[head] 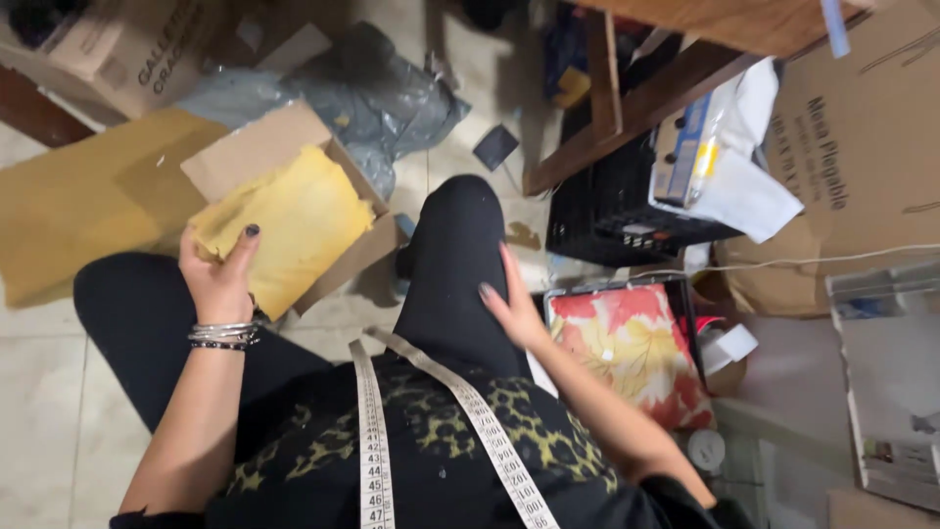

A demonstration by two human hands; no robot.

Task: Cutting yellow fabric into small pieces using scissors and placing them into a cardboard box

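My left hand (221, 277) grips the near edge of a folded yellow cloth (279, 217) that lies in an open cardboard box (257, 145) on the floor. Bracelets ring that wrist. My right hand (511, 302) rests flat on my right thigh (455, 264) in black trousers, fingers spread and holding nothing. A white measuring tape (468, 407) hangs around my neck over a leopard-print top.
A cushion with red and yellow leaves (636, 348) sits to the right of my leg. Behind it are a black crate (612, 211), a wooden frame (627, 108), grey plastic bags (377, 93), big cardboard boxes (862, 147) and a flat brown sheet (83, 196).
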